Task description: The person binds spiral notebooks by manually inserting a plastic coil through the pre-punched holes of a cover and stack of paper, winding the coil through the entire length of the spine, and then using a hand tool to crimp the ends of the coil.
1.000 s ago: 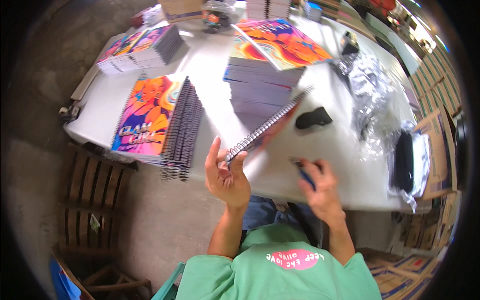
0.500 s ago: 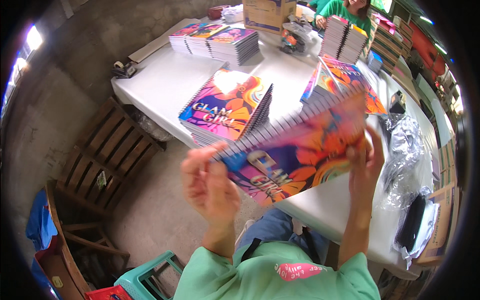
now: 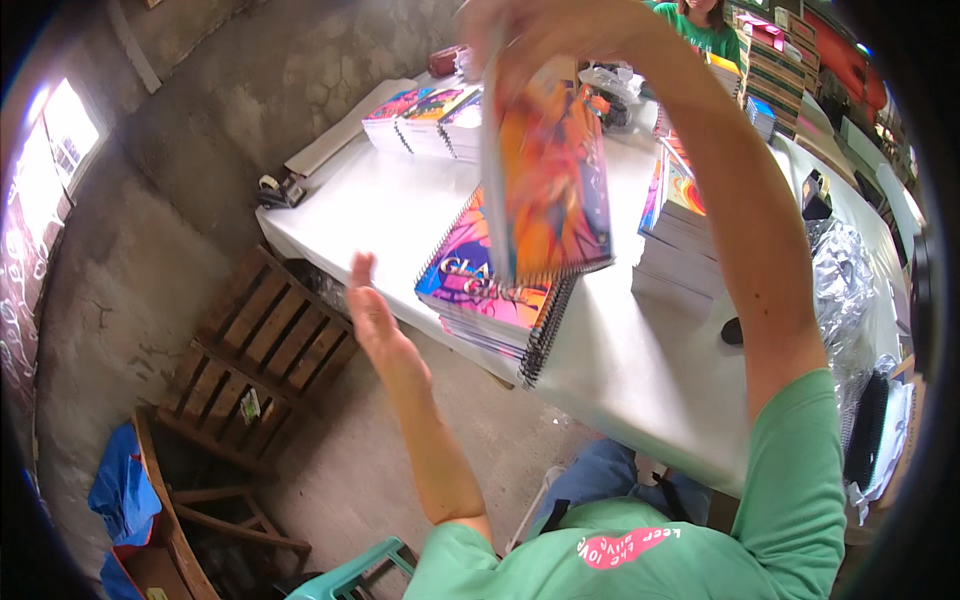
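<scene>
The bare right hand (image 3: 530, 38) is clamped on the top of an orange-and-purple, coil-bound paper notebook (image 3: 552, 185), almost upright over a similar rectangular notebook pile (image 3: 462, 258), placed probably for easy reach. The bare left hand (image 3: 388, 335) is empty, not closed.

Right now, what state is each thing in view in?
Left hand: open, empty.
Right hand: gripping held notebook.
Held notebook: spiral edge lowermost, blurred.
Near notebook stack: top cover up, partly hidden.
Clear plastic: crumpled.
Teal stool: partly out of frame.
</scene>
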{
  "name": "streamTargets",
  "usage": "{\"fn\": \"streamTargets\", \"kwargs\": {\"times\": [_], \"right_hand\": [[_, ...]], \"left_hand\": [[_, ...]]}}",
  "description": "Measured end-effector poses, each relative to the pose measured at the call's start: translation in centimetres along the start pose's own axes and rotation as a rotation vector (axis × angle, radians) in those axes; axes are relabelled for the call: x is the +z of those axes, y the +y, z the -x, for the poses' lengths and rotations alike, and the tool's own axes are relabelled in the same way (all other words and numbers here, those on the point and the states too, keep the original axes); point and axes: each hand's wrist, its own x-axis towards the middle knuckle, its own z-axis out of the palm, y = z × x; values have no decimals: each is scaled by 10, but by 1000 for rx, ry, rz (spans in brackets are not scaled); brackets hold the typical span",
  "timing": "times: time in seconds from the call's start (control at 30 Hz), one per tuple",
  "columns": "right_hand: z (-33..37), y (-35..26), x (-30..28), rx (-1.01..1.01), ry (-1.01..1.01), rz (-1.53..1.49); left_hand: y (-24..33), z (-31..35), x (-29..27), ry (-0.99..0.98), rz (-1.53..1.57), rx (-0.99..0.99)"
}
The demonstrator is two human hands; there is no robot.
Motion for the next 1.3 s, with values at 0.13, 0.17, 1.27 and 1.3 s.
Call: {"fn": "streamTargets", "kwargs": {"times": [0.13, 0.17, 1.27, 1.3], "right_hand": [[-98, 26, 69, -128, -797, 420], [-108, 41, 87, -179, -898, 449], [321, 81, 132, 990, 1615, -423], [324, 89, 135, 857, 1691, -416]], "left_hand": [[-36, 8, 15, -34, -34, -140], [-37, 10, 19, -22, 38, -172], [73, 145, 177, -503, 265, 539], [79, 149, 181, -531, 239, 576]]}}
